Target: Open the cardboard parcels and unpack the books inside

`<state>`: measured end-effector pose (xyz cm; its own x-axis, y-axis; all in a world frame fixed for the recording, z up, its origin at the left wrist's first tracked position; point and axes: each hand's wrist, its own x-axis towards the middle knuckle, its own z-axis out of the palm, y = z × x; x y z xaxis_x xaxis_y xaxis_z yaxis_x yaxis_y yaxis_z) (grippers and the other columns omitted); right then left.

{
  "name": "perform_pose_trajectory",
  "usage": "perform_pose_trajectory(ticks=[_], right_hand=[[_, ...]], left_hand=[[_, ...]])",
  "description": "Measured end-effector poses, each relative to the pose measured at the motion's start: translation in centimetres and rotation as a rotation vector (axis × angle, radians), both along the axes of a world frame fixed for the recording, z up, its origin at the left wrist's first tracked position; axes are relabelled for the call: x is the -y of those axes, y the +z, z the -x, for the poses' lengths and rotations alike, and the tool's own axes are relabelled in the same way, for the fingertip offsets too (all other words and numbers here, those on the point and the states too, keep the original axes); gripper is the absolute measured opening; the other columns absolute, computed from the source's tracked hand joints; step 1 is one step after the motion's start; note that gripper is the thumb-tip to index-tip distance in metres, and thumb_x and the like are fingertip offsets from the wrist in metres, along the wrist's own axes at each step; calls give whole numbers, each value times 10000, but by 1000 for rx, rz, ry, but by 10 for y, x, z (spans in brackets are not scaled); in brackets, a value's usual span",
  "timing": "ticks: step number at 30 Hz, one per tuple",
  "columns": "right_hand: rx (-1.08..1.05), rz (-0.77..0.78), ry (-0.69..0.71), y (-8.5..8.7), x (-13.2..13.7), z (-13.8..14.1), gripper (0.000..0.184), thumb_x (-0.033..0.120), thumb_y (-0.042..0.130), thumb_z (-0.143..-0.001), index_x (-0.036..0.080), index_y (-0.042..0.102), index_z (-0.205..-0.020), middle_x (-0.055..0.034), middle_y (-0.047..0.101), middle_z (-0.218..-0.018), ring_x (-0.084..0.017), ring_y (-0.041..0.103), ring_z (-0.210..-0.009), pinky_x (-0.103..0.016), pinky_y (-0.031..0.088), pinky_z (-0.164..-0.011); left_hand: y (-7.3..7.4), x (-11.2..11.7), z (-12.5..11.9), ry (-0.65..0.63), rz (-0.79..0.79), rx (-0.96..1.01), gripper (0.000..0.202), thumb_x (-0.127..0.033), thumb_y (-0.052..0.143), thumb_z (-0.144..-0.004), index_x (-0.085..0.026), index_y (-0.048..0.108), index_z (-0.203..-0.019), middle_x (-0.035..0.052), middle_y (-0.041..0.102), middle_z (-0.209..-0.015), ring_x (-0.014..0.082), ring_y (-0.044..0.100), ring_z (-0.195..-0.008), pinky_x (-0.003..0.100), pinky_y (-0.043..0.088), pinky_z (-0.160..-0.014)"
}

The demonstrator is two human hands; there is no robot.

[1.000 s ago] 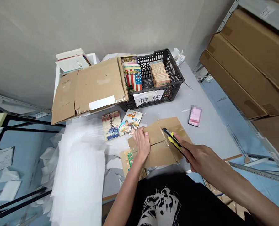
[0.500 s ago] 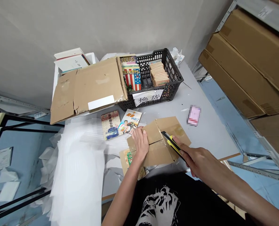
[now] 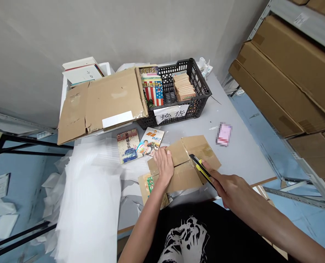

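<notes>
A flattened piece of brown cardboard with a slit across it lies near the table's front edge. My left hand grips its left part, fingers at the far edge; the fingertips are partly hidden. In my right hand is a yellow and black utility knife, its tip at the taped crease of the cardboard. Partly under my left forearm, a book with green lettering pokes out. Just beyond my left hand are a beige book and a white-covered book.
A black plastic crate of books stands at the back, beside a large folded cardboard sheet. White packing sheets are piled at left. A blurred pink item lies at right. Large cartons fill the right-hand shelf.
The view has shifted slightly. The knife's tip sits a little further along the crease, nearer to me; my left hand stays in place on the cardboard.
</notes>
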<state>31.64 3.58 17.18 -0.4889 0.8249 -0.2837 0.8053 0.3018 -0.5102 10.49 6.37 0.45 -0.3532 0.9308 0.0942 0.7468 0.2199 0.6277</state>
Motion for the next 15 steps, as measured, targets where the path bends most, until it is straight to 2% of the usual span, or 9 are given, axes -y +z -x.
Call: perform_pose_trajectory(ticks=[5,9,15], right_hand=[[10,-29,-13,4,3,-3,502,228,300,-940,216,344,-1440,32,542,-534,-146,499,-449,-243,361,-452],[40,-9,-17,4,5,-5,503,244,291,-951,215,324,-1452,51,495,-479,-153,502,-432,-245,363,-445],[29,-19,-30,2,9,-6,494,243,302,-947,193,366,-1434,45,503,-479,-141,479,-396,-246,352,-440]], left_hand=[[0,-2,-3,-5,-12,-25,363,-333,162,-952,-180,486,-1009,104,537,-978,238,483,-977,437,356,-921],[0,-4,-5,3,-24,-36,368,-336,161,-955,-184,495,-989,96,537,-961,232,483,-954,423,344,-922],[-1,-4,-5,4,-24,-74,389,-336,144,-962,-172,495,-1004,98,538,-952,232,475,-927,425,365,-890]])
